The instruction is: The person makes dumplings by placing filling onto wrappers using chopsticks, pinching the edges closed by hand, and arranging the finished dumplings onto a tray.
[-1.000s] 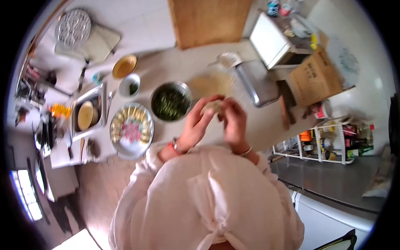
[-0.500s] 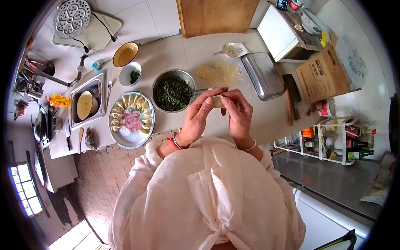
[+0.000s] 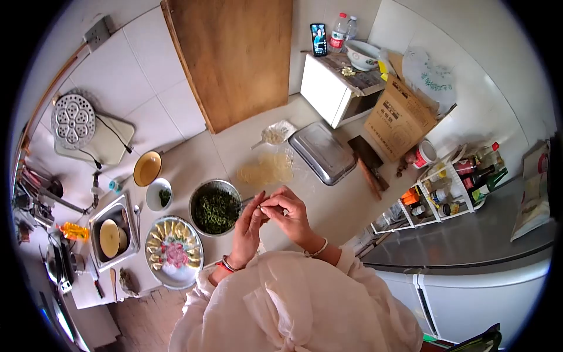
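Note:
My left hand (image 3: 247, 230) and my right hand (image 3: 290, 216) meet just right of a metal bowl (image 3: 214, 207) of chopped green filling. Their fingers pinch together around a small pale dumpling (image 3: 261, 209), mostly hidden by the fingers. A spoon handle leans out of the bowl toward my left hand. To the left, a flowered plate (image 3: 175, 255) carries several folded dumplings along its rim. Flat round wrappers (image 3: 267, 169) lie on the counter beyond my hands.
A lidded metal tray (image 3: 322, 154), a cleaver (image 3: 368, 161) and a rolling pin (image 3: 369, 178) lie right of the wrappers. A white bowl (image 3: 159, 195), yellow bowl (image 3: 147, 169) and sink (image 3: 114, 232) are at left. A bottle rack (image 3: 434, 197) stands at right.
The view has swung, so the counter things appear lower and further left. Both hands stay together at the dumpling, now more covered by their fingers.

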`<state>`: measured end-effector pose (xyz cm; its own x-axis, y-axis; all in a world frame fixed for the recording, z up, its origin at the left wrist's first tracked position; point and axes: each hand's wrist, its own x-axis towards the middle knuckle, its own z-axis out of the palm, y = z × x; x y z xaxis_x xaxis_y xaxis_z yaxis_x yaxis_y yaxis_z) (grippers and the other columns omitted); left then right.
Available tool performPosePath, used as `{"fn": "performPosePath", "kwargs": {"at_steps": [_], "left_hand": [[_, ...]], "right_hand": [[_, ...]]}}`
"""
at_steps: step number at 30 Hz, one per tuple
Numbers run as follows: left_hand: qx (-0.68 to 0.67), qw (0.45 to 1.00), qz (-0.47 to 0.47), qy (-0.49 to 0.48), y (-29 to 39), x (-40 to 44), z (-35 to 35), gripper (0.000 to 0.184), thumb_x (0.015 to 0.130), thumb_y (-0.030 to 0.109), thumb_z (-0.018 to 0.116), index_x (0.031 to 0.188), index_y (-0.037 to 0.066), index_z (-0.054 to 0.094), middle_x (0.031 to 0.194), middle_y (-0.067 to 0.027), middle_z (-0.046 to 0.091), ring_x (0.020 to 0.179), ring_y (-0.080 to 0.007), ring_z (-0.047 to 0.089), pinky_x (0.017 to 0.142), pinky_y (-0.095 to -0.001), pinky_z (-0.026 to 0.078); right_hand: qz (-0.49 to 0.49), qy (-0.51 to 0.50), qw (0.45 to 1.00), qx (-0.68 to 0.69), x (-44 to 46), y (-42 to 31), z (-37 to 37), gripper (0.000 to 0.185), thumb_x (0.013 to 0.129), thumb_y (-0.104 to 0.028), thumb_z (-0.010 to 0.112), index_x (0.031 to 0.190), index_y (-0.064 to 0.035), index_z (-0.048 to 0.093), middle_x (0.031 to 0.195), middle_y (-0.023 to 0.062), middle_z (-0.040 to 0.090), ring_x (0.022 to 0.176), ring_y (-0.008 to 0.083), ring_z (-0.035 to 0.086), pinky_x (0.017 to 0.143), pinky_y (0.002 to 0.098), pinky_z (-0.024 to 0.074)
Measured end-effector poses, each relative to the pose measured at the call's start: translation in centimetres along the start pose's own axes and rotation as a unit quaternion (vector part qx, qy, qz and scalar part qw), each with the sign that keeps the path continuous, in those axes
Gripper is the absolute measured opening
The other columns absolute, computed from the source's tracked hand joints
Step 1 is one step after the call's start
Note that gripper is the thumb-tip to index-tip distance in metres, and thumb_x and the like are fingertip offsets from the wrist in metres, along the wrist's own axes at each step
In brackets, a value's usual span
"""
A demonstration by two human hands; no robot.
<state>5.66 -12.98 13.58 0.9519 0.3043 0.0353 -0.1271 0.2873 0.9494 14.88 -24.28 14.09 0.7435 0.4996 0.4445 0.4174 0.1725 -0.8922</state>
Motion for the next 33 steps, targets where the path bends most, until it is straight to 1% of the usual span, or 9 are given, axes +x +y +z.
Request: {"fn": "performPosePath", "kwargs": {"at_steps": [4, 8, 11, 14, 17, 20, 23, 26, 33], "left_hand": [[-0.046, 0.998, -0.012, -0.034, -0.5, 0.6, 0.3, 0.04, 0.107, 0.024, 0.039, 0.134, -0.003, 0.048, 0.131, -0.014, 0.057, 0.119, -0.0219, 0.057, 0.102, -0.0356, 0.047], [-0.148, 0.988, -0.009, -0.042, -1.1, 0.7, 1.5, 0.035, 0.106, 0.025, 0.042, 0.128, 0.001, 0.053, 0.129, -0.0112, 0.058, 0.118, -0.0218, 0.057, 0.102, -0.0381, 0.046], [-0.207, 0.973, -0.027, -0.097, -2.4, 0.6, 1.0, 0.037, 0.105, 0.027, 0.043, 0.131, 0.003, 0.051, 0.132, -0.0099, 0.055, 0.121, -0.0211, 0.055, 0.105, -0.038, 0.043], [-0.228, 0.965, -0.047, -0.121, -1.5, 0.3, 1.2, 0.033, 0.104, 0.026, 0.046, 0.129, 0.006, 0.054, 0.128, -0.0086, 0.057, 0.122, -0.0228, 0.054, 0.104, -0.0416, 0.043], [-0.224, 0.961, -0.05, -0.155, -2.3, -0.3, 0.3, 0.038, 0.104, 0.029, 0.047, 0.131, 0.002, 0.052, 0.13, -0.0081, 0.057, 0.123, -0.0214, 0.052, 0.108, -0.0397, 0.04], [-0.207, 0.964, -0.034, -0.162, -2.1, -0.7, 0.1, 0.038, 0.104, 0.028, 0.047, 0.13, 0.001, 0.053, 0.128, -0.0088, 0.057, 0.122, -0.0215, 0.053, 0.107, -0.0383, 0.039], [-0.208, 0.965, 0.002, -0.157, -2.5, -1.2, -0.1, 0.036, 0.104, 0.027, 0.047, 0.127, 0.0, 0.055, 0.126, -0.0094, 0.059, 0.12, -0.0213, 0.054, 0.106, -0.037, 0.04], [-0.202, 0.974, 0.039, -0.09, -3.4, -1.7, -0.3, 0.034, 0.105, 0.024, 0.045, 0.123, -0.002, 0.056, 0.119, -0.0108, 0.062, 0.113, -0.0209, 0.058, 0.101, -0.0345, 0.045], [-0.182, 0.979, 0.047, 0.076, -3.1, -2.6, -0.3, 0.03, 0.105, 0.019, 0.043, 0.12, -0.003, 0.057, 0.109, -0.0107, 0.064, 0.099, -0.0196, 0.064, 0.088, -0.0303, 0.052]], "right_hand": [[-0.069, 0.042, 0.992, -0.094, 0.1, 0.1, -0.5, 0.023, 0.081, -0.002, 0.073, 0.102, -0.0035, 0.065, 0.106, 0.0093, 0.054, 0.098, 0.0193, 0.057, 0.081, 0.0297, 0.0483], [-0.022, 0.049, 0.998, -0.013, -0.3, 1.3, -0.8, 0.039, 0.086, -0.005, 0.068, 0.123, -0.0034, 0.057, 0.12, 0.009, 0.055, 0.114, 0.0206, 0.054, 0.09, 0.0332, 0.0463], [0.162, -0.052, 0.944, 0.282, -1.3, 1.3, -1.4, 0.034, 0.092, -0.005, 0.061, 0.125, 0.0009, 0.057, 0.124, 0.0104, 0.058, 0.114, 0.0194, 0.057, 0.096, 0.0315, 0.0458], [0.196, -0.094, 0.934, 0.284, -1.4, 0.6, -2.0, 0.029, 0.096, -0.006, 0.056, 0.123, 0.0039, 0.059, 0.122, 0.012, 0.062, 0.11, 0.018, 0.06, 0.099, 0.0308, 0.045], [0.154, -0.125, 0.946, 0.255, -1.4, -0.5, -1.9, 0.025, 0.096, -0.007, 0.057, 0.118, 0.0048, 0.062, 0.12, 0.0141, 0.064, 0.112, 0.0192, 0.059, 0.099, 0.0319, 0.0452], [0.199, -0.128, 0.931, 0.276, -1.2, -2.6, -1.9, 0.024, 0.096, -0.007, 0.058, 0.116, 0.005, 0.063, 0.119, 0.0141, 0.064, 0.112, 0.0202, 0.059, 0.098, 0.0326, 0.0458], [0.127, -0.119, 0.948, 0.266, -1.8, -1.8, -0.9, 0.022, 0.097, -0.005, 0.056, 0.115, 0.0049, 0.063, 0.116, 0.0136, 0.064, 0.112, 0.0209, 0.06, 0.096, 0.0324, 0.0474], [0.125, -0.108, 0.942, 0.294, -2.2, -1.2, 0.5, 0.02, 0.097, -0.002, 0.054, 0.116, 0.0024, 0.061, 0.115, 0.0118, 0.063, 0.108, 0.0164, 0.062, 0.093, 0.0286, 0.0491], [0.162, -0.1, 0.926, 0.325, -2.1, -0.1, 3.2, 0.017, 0.098, -0.003, 0.053, 0.111, 0.0037, 0.062, 0.111, 0.0117, 0.065, 0.107, 0.021, 0.064, 0.094, 0.032, 0.05]]}}
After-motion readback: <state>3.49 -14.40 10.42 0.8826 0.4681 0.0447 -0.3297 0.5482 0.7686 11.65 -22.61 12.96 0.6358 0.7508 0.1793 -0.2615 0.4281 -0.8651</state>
